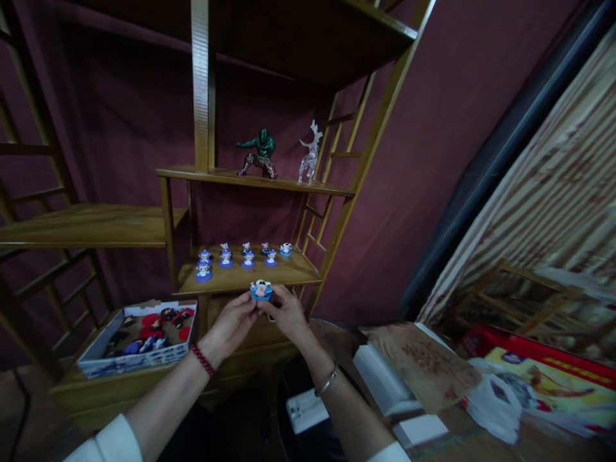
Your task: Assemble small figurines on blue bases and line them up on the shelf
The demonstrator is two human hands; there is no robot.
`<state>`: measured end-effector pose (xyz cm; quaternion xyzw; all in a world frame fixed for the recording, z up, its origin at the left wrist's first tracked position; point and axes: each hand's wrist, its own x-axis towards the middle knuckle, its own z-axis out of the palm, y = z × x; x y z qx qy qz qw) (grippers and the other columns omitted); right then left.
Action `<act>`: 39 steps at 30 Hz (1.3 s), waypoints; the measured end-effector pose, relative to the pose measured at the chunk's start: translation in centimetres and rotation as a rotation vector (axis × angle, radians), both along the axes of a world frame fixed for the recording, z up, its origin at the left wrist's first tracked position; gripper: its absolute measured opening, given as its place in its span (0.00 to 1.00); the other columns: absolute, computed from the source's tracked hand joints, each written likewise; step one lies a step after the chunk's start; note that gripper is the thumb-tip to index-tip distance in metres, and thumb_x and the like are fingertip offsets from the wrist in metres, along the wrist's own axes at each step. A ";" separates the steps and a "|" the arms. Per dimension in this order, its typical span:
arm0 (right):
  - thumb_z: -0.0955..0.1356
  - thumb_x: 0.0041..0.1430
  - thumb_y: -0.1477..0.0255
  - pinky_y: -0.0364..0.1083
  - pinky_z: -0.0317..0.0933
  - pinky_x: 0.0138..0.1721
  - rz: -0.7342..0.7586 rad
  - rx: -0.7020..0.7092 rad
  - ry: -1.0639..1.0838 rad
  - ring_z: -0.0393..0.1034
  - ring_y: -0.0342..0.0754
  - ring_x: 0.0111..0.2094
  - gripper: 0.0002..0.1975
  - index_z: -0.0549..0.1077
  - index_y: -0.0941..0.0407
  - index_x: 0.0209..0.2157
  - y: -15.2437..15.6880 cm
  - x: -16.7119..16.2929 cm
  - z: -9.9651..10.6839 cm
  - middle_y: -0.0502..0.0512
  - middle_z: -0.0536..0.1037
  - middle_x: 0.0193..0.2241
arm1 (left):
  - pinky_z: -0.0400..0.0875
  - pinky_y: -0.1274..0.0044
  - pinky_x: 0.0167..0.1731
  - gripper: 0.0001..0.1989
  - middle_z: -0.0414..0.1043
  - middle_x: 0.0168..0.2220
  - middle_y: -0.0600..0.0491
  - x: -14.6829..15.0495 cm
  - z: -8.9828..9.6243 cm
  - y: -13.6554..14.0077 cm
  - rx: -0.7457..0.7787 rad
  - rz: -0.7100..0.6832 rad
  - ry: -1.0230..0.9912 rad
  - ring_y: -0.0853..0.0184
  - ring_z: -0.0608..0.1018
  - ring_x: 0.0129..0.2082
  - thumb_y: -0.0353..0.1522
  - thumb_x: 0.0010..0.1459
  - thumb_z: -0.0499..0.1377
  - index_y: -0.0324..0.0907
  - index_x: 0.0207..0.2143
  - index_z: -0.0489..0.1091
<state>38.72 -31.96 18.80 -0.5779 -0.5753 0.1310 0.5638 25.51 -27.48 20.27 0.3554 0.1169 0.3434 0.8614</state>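
Observation:
Between my left hand [235,324] and my right hand [287,314], a small figurine [261,290] on a blue base is pinched by the fingertips of both. It is held in front of the lower shelf [226,280]. On that shelf stand several little figurines in rows, such as a white and purple one [203,272] at the front left. A blue-based figurine [285,249], much like the held one, stands at the back right of the group.
Lower left sits an open box [139,362] of loose red, black and blue figurines. A dark green warrior statue [262,154] and a clear deer figure [310,154] occupy the shelf above. White boxes [385,378], a plastic bag [493,401] and a red-yellow carton [553,378] lie at right.

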 end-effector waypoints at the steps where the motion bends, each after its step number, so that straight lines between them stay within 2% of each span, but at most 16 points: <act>1: 0.70 0.45 0.66 0.45 0.63 0.39 -0.006 0.001 0.018 0.67 0.45 0.36 0.14 0.72 0.54 0.37 0.1 0.4 -0.2 0.51 0.73 0.35 | 0.63 0.77 0.43 0.10 0.73 0.38 0.48 0.3 0.0 0.1 0.005 -0.005 0.004 0.69 0.73 0.37 0.21 0.49 0.57 0.35 0.35 0.72; 7: 0.70 0.44 0.64 0.46 0.64 0.38 -0.031 -0.001 0.178 0.70 0.46 0.35 0.17 0.72 0.54 0.38 1.0 2.7 -1.1 0.51 0.75 0.35 | 0.63 0.72 0.48 0.14 0.72 0.40 0.48 1.9 0.0 0.6 0.053 -0.039 0.029 0.67 0.73 0.40 0.22 0.49 0.58 0.37 0.40 0.70; 11: 0.70 0.43 0.64 0.46 0.65 0.35 -0.025 -0.029 0.273 0.71 0.46 0.31 0.18 0.71 0.55 0.38 1.1 4.1 -0.6 0.51 0.76 0.32 | 0.63 0.71 0.47 0.18 0.71 0.43 0.47 3.1 0.0 0.7 0.149 -0.053 0.049 0.65 0.72 0.42 0.22 0.48 0.58 0.40 0.43 0.69; 15: 0.71 0.41 0.65 0.45 0.65 0.34 -0.016 -0.049 0.333 0.71 0.45 0.29 0.18 0.72 0.56 0.36 1.4 5.5 0.1 0.51 0.76 0.30 | 0.63 0.70 0.46 0.22 0.70 0.44 0.47 4.7 -0.3 1.3 0.273 -0.010 0.082 0.64 0.72 0.43 0.20 0.45 0.58 0.42 0.44 0.68; 18: 0.71 0.40 0.64 0.45 0.65 0.36 -0.052 -0.034 0.314 0.71 0.46 0.30 0.19 0.72 0.56 0.36 2.0 6.9 0.1 0.51 0.76 0.30 | 0.60 0.69 0.50 0.24 0.70 0.45 0.47 6.1 -0.9 2.2 0.466 0.077 0.203 0.64 0.70 0.46 0.19 0.44 0.56 0.42 0.45 0.68; 22: 0.71 0.39 0.64 0.45 0.65 0.36 -0.116 -0.041 0.278 0.71 0.46 0.30 0.19 0.72 0.56 0.36 3.0 9.0 -0.3 0.50 0.77 0.30 | 0.54 0.68 0.55 0.27 0.62 0.53 0.46 7.4 -1.1 3.0 0.972 0.182 0.524 0.63 0.65 0.53 0.21 0.47 0.51 0.39 0.53 0.60; 25: 0.72 0.38 0.65 0.45 0.65 0.37 -0.163 -0.054 0.226 0.71 0.46 0.32 0.19 0.73 0.55 0.36 3.6 10.4 -0.5 0.50 0.77 0.31 | 0.50 0.68 0.56 0.29 0.57 0.57 0.44 7.9 -0.7 3.1 1.243 0.191 0.717 0.61 0.59 0.57 0.23 0.49 0.49 0.36 0.56 0.55; 29: 0.71 0.39 0.66 0.46 0.65 0.38 -0.195 -0.068 0.140 0.71 0.47 0.33 0.18 0.74 0.55 0.36 4.1 11.9 -0.7 0.50 0.77 0.31 | 0.48 0.68 0.58 0.30 0.51 0.59 0.44 8.7 -0.6 3.4 1.407 0.154 0.860 0.62 0.52 0.60 0.23 0.50 0.47 0.34 0.58 0.50; 32: 0.71 0.41 0.67 0.46 0.65 0.39 -0.192 -0.095 0.067 0.71 0.47 0.34 0.17 0.74 0.55 0.37 4.6 12.7 -0.8 0.50 0.77 0.32 | 0.47 0.70 0.58 0.31 0.48 0.60 0.45 9.3 -0.8 3.9 1.506 0.126 0.889 0.63 0.48 0.61 0.24 0.50 0.47 0.32 0.59 0.47; 39: 0.71 0.43 0.68 0.46 0.63 0.41 -0.248 -0.140 -0.114 0.70 0.47 0.37 0.17 0.73 0.53 0.38 5.5 14.3 -1.5 0.50 0.77 0.34 | 0.50 0.70 0.57 0.31 0.50 0.60 0.47 10.4 -1.1 4.9 1.625 0.085 0.981 0.63 0.48 0.61 0.26 0.50 0.47 0.35 0.58 0.48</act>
